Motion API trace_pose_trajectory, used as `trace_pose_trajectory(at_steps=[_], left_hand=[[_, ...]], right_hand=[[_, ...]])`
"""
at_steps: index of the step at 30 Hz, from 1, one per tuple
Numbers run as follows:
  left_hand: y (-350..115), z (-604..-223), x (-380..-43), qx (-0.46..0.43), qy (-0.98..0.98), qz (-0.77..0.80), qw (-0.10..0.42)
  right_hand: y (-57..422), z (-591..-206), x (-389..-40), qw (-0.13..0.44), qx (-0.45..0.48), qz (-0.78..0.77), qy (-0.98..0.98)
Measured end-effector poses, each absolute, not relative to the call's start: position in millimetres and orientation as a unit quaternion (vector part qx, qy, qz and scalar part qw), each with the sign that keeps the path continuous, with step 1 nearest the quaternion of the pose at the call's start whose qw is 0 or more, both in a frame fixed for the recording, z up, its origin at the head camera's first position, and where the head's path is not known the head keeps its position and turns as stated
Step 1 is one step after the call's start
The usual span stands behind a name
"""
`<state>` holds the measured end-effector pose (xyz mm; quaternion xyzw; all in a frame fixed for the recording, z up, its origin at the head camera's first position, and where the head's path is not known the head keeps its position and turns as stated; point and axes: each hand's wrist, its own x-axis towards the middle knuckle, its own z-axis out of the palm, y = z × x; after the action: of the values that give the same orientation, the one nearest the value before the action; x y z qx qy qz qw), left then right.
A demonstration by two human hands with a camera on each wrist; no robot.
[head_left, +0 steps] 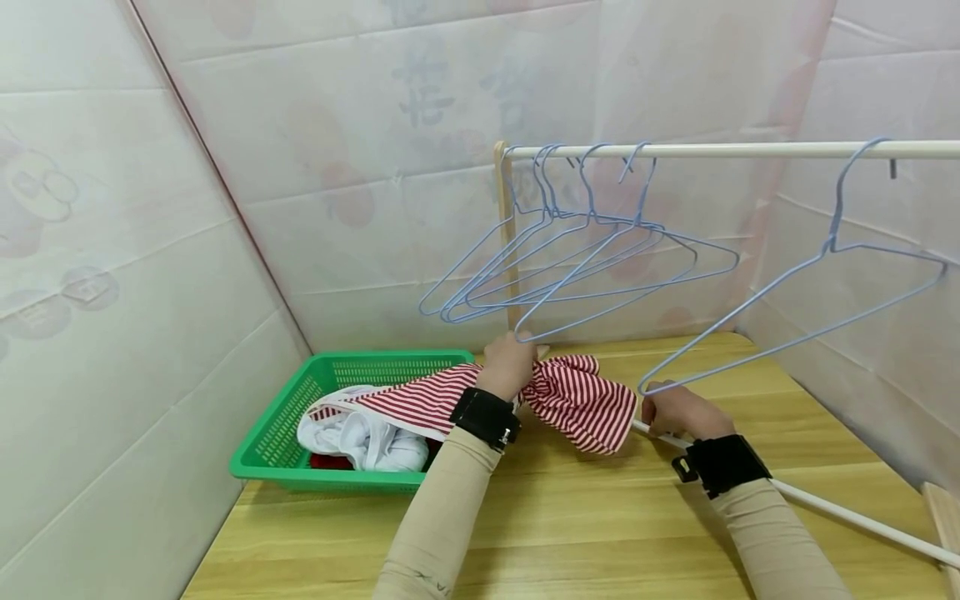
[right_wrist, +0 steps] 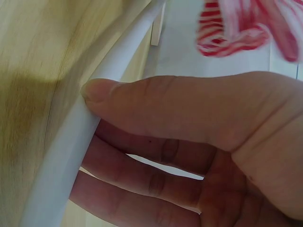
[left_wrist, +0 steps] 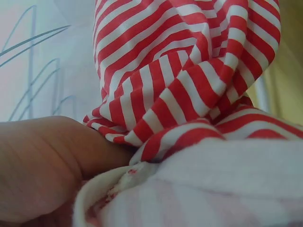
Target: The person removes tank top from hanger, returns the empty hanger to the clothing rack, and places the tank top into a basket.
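Observation:
My left hand [head_left: 510, 367] grips a bunched red-and-white striped garment [head_left: 577, 400] above the table. One side of the cloth trails back over the green basket [head_left: 243, 462], and the other hangs to the right. In the left wrist view, gathered folds [left_wrist: 184, 90] and a white edge band [left_wrist: 227, 161] lie by the thumb. My right hand [head_left: 686, 412] pinches the lower white rod [head_left: 855, 517] of a clothes rack. The right wrist view has the thumb over this rod [right_wrist: 61, 156], with the other fingertips hidden behind it.
Several blue wire hangers [head_left: 570, 279] hang bunched at the left of the upper rail [head_left: 712, 151], near the wooden post [head_left: 504, 183]. Another hanger [head_left: 787, 271] hangs apart, over my right hand. White cloth [head_left: 367, 437] fills part of the basket. Pale panels enclose the wooden table [head_left: 570, 533].

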<state>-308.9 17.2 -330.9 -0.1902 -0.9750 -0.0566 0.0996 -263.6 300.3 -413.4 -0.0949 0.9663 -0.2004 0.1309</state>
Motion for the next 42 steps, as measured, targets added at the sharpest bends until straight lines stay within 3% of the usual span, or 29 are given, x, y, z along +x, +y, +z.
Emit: trace_pose_trajectory(at_steps=[10,25,42], left_hand=[[4.4,-307.4,-300.3,-0.183,-0.973,-0.074,0.119],[-35.4,-284.9,-299.9,-0.178,-0.971,-0.096,0.13],[-91.4,-273.4,-299.9,-0.148,-0.974,-0.138,0.101]], right_hand=[[299.4,-410.8,-264.5,0.148,-0.089,-0.195,0.966],[305.4,-414.2,-261.8,0.119,-0.111,-0.206,0.965],[309.0,-412.8,-261.8,0.126,-0.104,-0.217,0.962]])
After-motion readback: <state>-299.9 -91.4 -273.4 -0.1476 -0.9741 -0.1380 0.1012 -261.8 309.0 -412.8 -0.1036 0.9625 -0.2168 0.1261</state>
